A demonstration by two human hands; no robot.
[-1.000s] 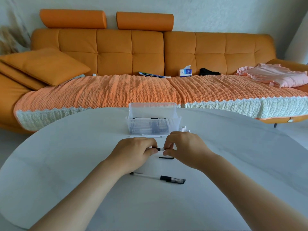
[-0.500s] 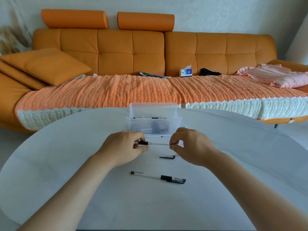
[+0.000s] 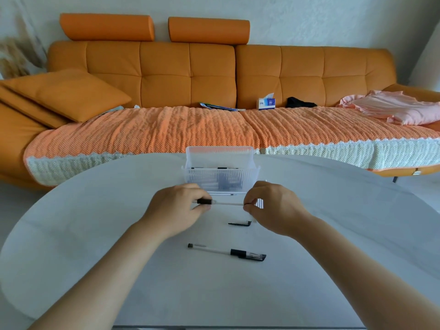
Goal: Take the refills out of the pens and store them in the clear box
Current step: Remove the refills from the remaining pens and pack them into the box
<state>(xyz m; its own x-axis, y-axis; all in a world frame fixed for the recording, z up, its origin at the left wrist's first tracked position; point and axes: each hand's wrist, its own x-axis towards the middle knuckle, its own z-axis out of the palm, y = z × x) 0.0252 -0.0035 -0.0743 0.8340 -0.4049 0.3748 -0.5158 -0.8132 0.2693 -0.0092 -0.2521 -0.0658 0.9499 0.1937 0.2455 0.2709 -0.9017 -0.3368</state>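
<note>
My left hand (image 3: 177,207) grips a pen barrel (image 3: 205,201) by its black grip section. A thin refill (image 3: 229,203) stretches from that barrel to my right hand (image 3: 273,207), which pinches its far end. Both hands hover just in front of the clear box (image 3: 220,177), which stands on the white table (image 3: 95,246) and holds several dark pen parts. A whole pen (image 3: 226,252) with a black cap lies nearer to me. A black cap (image 3: 240,223) lies between that pen and my hands.
Behind the table runs an orange sofa (image 3: 214,75) with a woven orange cover. A tissue box (image 3: 266,103), a pink cloth (image 3: 392,108) and an orange cushion (image 3: 64,94) lie on it. A few white pieces (image 3: 260,203) lie by my right hand.
My hands have drawn apart, left hand to the left and right hand to the right. The refill has slid out of the barrel between them.
</note>
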